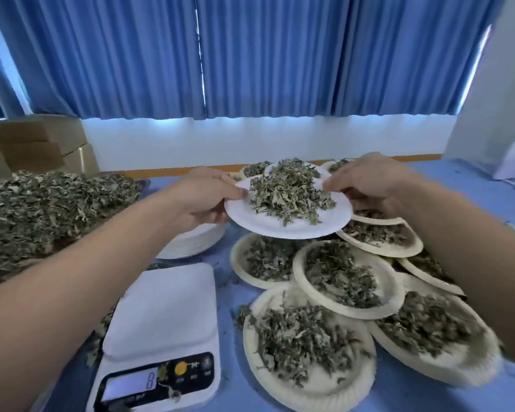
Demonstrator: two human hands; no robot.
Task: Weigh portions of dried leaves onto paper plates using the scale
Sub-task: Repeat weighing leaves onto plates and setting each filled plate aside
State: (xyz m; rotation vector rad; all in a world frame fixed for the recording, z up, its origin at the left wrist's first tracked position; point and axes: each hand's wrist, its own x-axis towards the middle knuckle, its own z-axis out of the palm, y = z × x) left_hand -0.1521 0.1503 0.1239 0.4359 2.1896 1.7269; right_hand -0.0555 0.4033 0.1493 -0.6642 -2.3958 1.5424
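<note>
Both arms stretched forward over the table. Left hand (201,200) grips the left rim of a white paper plate (289,226), thumb on top, fingers curled under. Right hand (369,185) pinches the right rim the same way, thumb over the edge. Plate held in the air, tilted slightly toward the camera, above the other plates and well apart from the scale.

Scale (161,334) sits low centre, white platform bare, one digit lit on its display, a few leaf crumbs on the button panel. Just behind it, under the left hand, a stack of unused plates (191,243). To the right and below the held plate, a spread of filled plates (348,278) overlapping each other, more of them behind the held one. Far left, a big heap of loose dried leaves (42,209) in a tray. Cardboard boxes (39,144) behind that, blue curtains (250,55) across the back. Table cover (422,391) is blue, littered with leaf bits.

Portion of dried leaves (289,191) on the held plate: grey-green, crinkled, mounded off-centre toward the far edge, near part of the plate bare.
</note>
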